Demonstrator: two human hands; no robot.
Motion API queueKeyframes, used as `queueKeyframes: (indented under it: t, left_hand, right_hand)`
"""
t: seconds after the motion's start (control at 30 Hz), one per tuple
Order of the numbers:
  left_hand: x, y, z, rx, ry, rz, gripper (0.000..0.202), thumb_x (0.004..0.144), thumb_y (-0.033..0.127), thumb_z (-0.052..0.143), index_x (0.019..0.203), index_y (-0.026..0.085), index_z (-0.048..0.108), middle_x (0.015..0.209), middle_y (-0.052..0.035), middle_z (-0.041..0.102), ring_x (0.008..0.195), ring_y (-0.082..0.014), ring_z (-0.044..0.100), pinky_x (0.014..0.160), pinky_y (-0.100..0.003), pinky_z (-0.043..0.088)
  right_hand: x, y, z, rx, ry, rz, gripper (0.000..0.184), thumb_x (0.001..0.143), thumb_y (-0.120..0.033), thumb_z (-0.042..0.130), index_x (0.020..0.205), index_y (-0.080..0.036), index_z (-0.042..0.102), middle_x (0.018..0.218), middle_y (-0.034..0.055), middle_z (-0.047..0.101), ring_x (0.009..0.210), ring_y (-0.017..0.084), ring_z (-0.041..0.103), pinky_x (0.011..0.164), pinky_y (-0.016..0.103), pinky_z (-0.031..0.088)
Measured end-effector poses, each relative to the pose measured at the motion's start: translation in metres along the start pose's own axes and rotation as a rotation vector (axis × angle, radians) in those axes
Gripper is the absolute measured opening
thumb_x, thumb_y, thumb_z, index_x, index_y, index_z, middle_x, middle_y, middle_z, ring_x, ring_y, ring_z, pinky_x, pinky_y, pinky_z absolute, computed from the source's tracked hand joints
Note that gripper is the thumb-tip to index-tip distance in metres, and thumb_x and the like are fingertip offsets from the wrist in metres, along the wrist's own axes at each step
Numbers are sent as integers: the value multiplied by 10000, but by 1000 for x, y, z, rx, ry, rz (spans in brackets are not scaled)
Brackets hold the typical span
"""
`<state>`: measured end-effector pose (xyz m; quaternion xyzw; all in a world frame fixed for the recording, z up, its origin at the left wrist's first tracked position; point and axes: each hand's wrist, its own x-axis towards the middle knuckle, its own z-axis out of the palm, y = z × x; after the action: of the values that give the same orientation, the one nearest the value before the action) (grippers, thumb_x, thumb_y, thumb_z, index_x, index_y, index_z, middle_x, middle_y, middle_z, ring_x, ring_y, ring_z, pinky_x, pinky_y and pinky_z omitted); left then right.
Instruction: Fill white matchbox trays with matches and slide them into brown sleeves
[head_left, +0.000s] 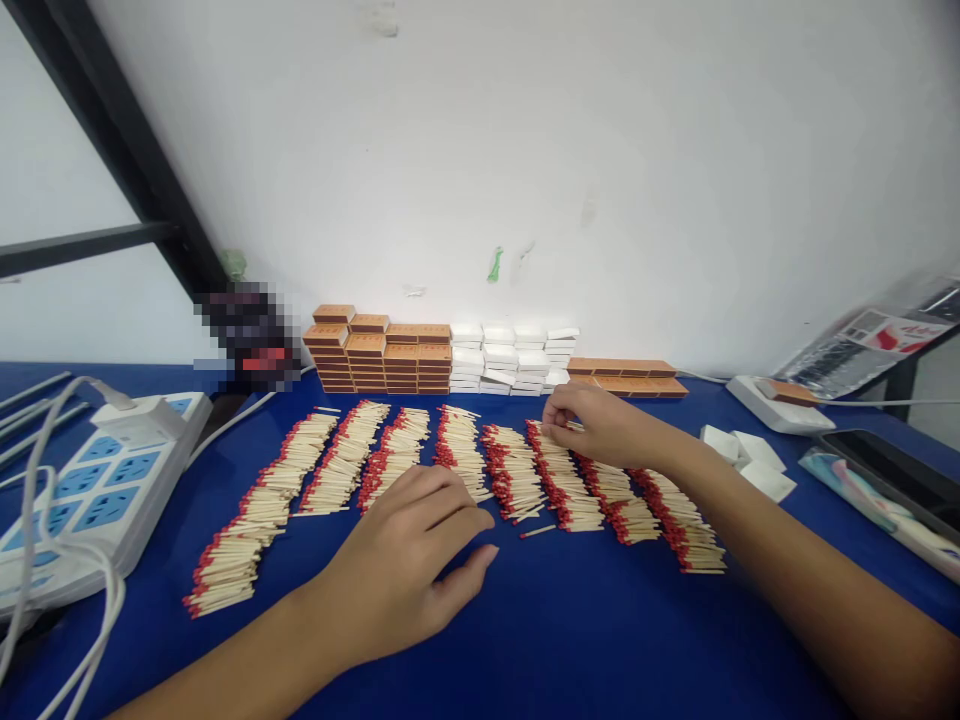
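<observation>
Several rows of red-tipped matches [390, 460] lie side by side on a blue table [570, 640]. My left hand [409, 565] rests palm down just in front of the middle rows, its fingers loosely spread with the tips near the matches, holding nothing. My right hand [600, 425] reaches over the far end of the right-hand rows, fingers curled in a pinch on a few matches [559, 430]. One loose match [538, 531] lies alone in front of the rows.
Stacked orange matchbox sleeves [375, 362] and white inner trays [510, 365] line the wall. Flat orange sleeves [626, 378] lie to their right. White trays [750, 460], a phone [892, 475] and a power strip [769, 405] are at right. A white power strip [97, 480] with cables sits at left.
</observation>
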<state>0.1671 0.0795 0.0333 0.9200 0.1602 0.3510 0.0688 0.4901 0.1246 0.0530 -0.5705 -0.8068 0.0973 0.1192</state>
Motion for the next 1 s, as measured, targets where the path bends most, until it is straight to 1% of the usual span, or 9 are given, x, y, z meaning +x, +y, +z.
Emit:
queueKeyframes:
  t: [0.2, 0.33, 0.4, 0.5, 0.7, 0.77, 0.9, 1.0]
  left_hand:
    - [0, 0, -1, -5, -4, -4, 87, 1005, 168, 688, 1090, 178, 706, 933, -55, 759, 945, -244, 699, 898, -431, 591]
    - [0, 1, 0, -6, -8, -14, 87, 1003, 172, 692, 1088, 184, 707, 941, -57, 761, 960, -250, 702, 907, -432, 588]
    - [0, 1, 0, -8, -7, -13, 88, 1001, 171, 695, 1087, 184, 706, 941, -56, 761, 959, -249, 702, 906, -429, 586]
    - [0, 1, 0, -8, -1, -9, 90, 1001, 168, 696, 1090, 181, 706, 942, -56, 761, 958, -248, 701, 901, -426, 585]
    - [0, 2, -1, -12, 3, -6, 81, 1001, 167, 697, 1081, 172, 705, 949, -56, 759, 959, -245, 695, 893, -431, 587]
    - [-1, 1, -1, -13, 2, -9, 84, 999, 164, 697, 1082, 172, 707, 952, -56, 760, 965, -246, 694, 899, -435, 589]
    - [-2, 0, 1, -17, 9, -10, 91, 999, 162, 695, 1086, 174, 718, 949, -59, 765, 970, -245, 700, 909, -437, 594]
    - [8, 6, -7, -74, 17, -31, 96, 992, 169, 712, 1082, 189, 739, 942, -56, 775, 974, -243, 713, 915, -435, 602]
  right_hand:
    - [0, 3, 0, -4, 24, -42, 173, 959, -286, 621, 807, -219, 668, 854, 84, 712, 801, 226, 625, 716, 365, 482]
    - [1, 3, -1, -11, 35, -51, 169, 958, -268, 607, 804, -221, 660, 858, 86, 709, 807, 230, 625, 715, 364, 476]
    - [1, 1, -3, -6, 27, -44, 166, 958, -264, 605, 809, -219, 662, 864, 86, 711, 820, 231, 624, 727, 366, 476]
    - [0, -1, -4, 9, 0, -23, 171, 970, -298, 608, 840, -217, 685, 882, 83, 715, 834, 230, 623, 743, 370, 479]
    - [-1, 0, -2, 41, -10, -22, 156, 968, -304, 629, 865, -216, 706, 898, 85, 725, 820, 218, 632, 725, 354, 484]
    - [-1, 2, -2, 57, 3, -26, 190, 982, -336, 622, 865, -216, 711, 889, 85, 728, 809, 218, 628, 719, 353, 480]
    - [1, 7, -5, 45, 106, 15, 303, 1025, -422, 550, 880, -214, 716, 847, 85, 720, 776, 229, 622, 692, 355, 454]
    - [2, 13, -6, -2, 120, 14, 397, 1054, -466, 478, 852, -211, 704, 808, 90, 716, 749, 239, 623, 685, 361, 433]
